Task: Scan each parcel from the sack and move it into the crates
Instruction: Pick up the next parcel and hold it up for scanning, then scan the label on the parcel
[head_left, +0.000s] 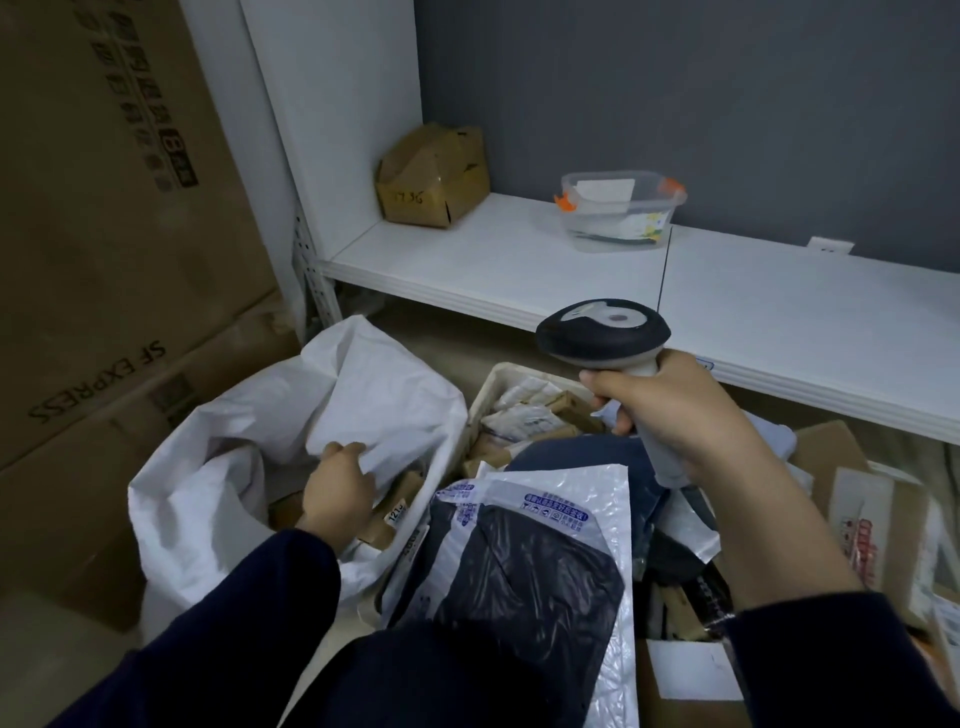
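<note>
While your left grip (337, 493) reaches into the sack (244, 415), its fingers are curled round a fold of the white woven cloth at the mouth and hold it back. The sack stands open on the floor at your left, crumpled and pale, and inside it, just beside that grip, lie brown cardboard parcels (397, 501), one with a small white label of printed digits. Your right grip (675, 415) is clamped on the handle of the scanner (605, 335), forefinger at the trigger; the scanner's dark, rounded head with a grey top is held up above the crate (496, 382), facing away from you. That crate, off-white with a scuffed rim, sits between the sack and the shelf (493, 260) and holds a jumble of small brown and white packets. Nearer you, a flat mailer (524, 561), white with blue print and dark contents showing through, lies tilted across the heap just beside the sack. More boxes (857, 499) are piled at your right. On the white shelf stand a dented carton (434, 176) with handwritten digits and, well apart from it, a clear tub (621, 213) with orange clips and some papers inside. Tall cartons (104, 260) printed SF EXPRESS are stacked at your left.
</note>
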